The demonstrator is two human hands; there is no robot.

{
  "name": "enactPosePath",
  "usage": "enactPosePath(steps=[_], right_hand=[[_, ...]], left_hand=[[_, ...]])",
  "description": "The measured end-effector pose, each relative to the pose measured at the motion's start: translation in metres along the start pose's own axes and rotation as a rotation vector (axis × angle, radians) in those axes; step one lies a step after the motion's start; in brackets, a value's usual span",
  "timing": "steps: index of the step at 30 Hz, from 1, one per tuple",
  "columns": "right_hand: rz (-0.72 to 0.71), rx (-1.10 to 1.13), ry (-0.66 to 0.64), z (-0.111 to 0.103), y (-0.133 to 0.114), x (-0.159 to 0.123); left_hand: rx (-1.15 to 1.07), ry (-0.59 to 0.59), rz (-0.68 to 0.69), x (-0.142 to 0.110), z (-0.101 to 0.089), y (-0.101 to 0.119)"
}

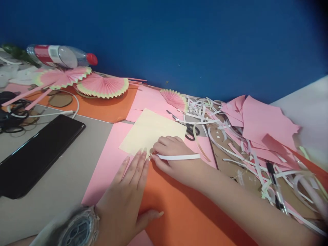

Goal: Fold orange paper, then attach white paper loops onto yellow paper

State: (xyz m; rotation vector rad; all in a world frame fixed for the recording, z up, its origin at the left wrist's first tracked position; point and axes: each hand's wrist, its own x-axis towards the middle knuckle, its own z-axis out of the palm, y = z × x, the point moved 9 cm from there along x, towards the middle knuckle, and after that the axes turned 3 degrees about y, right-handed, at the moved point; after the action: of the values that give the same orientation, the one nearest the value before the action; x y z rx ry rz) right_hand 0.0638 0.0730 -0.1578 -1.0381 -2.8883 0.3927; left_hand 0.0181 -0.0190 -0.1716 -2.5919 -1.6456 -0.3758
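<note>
My left hand (128, 191), with a watch (78, 229) on its wrist, lies with fingers stretched out. Its fingertips touch the lower edge of a pale yellow paper sheet (153, 126). Against that same edge, my right hand (174, 153) is closed in a pinch around one end of a white paper strip (179, 157), whose other end runs back over the hand. What lies right under the pinched fingertips is hidden. Beneath both hands are an orange sheet (179, 208) and a pink sheet (102, 164).
Black-handled scissors (190, 131) lie beyond my right hand. Paper scraps (230, 147), pink pieces (266, 123) and a pen (275, 188) cover the right side. Leftward are a black phone (41, 153), folded paper fans (105, 85) and a bottle (61, 55) by the blue wall (164, 41).
</note>
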Motion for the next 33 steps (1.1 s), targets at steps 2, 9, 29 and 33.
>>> enactPosePath(steps=[2,9,29,33], right_hand=[[0.015,0.048,0.02,0.001,0.001,0.0],[0.017,0.184,0.103,0.007,0.007,-0.001],[0.012,0.017,0.12,0.014,0.01,0.004],[0.0,0.025,0.13,0.014,0.009,0.004]], left_hand=[[-0.024,-0.015,-0.009,-0.001,0.0,-0.002],[-0.082,-0.073,-0.047,0.001,0.004,-0.01],[0.004,-0.142,0.001,0.002,0.013,-0.01],[0.015,-0.127,0.005,0.001,0.013,-0.011]])
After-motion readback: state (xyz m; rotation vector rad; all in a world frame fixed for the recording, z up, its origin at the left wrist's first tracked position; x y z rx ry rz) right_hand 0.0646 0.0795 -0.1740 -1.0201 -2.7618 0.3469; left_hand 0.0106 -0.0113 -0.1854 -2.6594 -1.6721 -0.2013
